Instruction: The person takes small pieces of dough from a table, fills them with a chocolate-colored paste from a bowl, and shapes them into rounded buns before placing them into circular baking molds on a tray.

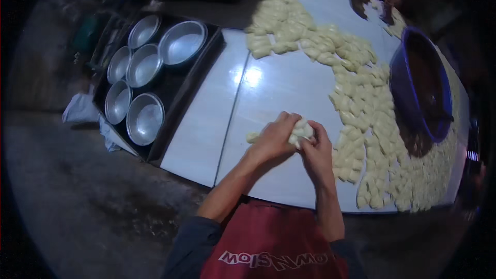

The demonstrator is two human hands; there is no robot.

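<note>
Lump of pale, soft dough [301,130], pinched between left hand [273,142] and right hand [316,151], fingers of both closed round it, just above glossy white worktop [279,85]. Right: rows of pale dough pieces [361,108], round blue tub [419,90]. Left: dark tray [170,88] of round metal bowls [144,118].

1 fisheye view from the person's head looks steeply down and forward over the white table [289,88], close above both hands. Straight edges bow toward the dark rim. The lower edge takes in the forearms and red apron [268,243]; the left side reaches a tray of metal bowls [178,85].
</note>
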